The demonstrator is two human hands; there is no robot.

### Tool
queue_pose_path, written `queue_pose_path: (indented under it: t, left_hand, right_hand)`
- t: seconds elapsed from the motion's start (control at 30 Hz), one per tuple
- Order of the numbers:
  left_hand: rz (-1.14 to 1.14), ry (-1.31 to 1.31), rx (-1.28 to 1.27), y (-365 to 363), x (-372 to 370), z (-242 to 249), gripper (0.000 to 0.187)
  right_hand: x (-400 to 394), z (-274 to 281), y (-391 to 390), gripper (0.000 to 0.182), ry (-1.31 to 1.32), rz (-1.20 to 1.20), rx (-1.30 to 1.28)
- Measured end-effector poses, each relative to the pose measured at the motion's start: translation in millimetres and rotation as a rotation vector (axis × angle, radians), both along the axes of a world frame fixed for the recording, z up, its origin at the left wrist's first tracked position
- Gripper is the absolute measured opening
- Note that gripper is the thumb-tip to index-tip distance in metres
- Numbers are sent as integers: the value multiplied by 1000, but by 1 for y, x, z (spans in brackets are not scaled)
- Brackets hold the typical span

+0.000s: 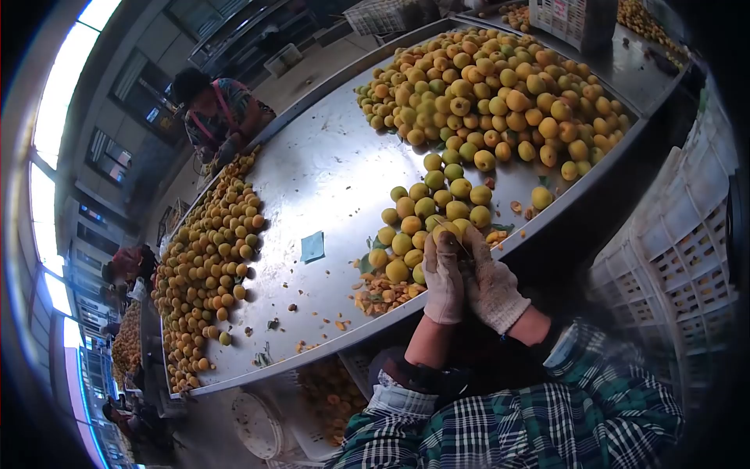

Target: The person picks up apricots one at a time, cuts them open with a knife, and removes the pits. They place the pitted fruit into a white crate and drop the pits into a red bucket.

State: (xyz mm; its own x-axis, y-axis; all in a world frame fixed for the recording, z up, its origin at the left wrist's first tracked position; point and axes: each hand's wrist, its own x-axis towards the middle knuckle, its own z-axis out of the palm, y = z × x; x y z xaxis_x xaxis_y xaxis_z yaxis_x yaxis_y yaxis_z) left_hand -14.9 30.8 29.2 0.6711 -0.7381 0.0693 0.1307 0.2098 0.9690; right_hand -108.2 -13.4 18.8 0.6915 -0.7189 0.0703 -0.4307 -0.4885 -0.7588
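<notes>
My left hand (443, 283) and my right hand (494, 288), both in soiled white work gloves, are pressed close together at the near edge of the metal table. Their fingers close around a yellow apricot (448, 230), partly covered by the gloves. Whether anything else is between the palms is hidden. Just beyond my fingertips lies a small group of yellow-green apricots (424, 207). Left of my left hand is a pile of split apricot pieces and pits (388, 294), with some green leaves.
The metal table (293, 207) carries a large apricot heap (500, 98) at the far right and another (207, 270) along its left side. White plastic crates (664, 258) stand at my right. A white bucket (258, 426) sits below the edge. A person (223, 117) works across the table.
</notes>
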Motion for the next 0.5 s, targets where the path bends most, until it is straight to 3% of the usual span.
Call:
queue_pose_path:
  t: [0.1,0.2,0.3,0.4,0.5]
  left_hand:
    - [-99,216,1,-3,5,-18,58]
    - [-116,52,42,-6,7,-15,58]
    - [24,-176,55,-3,-2,11,58]
    - [37,-244,101,-1,2,0,58]
    - [13,-224,67,-6,9,-30,56]
  right_hand:
    - [0,2,3,64,-49,-37,38]
    - [0,-3,-3,65,-64,-38,-28]
    - [-4,-1,-10,66,-87,11,-93]
    - [-3,3,-7,67,6,12,-59]
    - [-3,-10,-7,68,-59,3,-113]
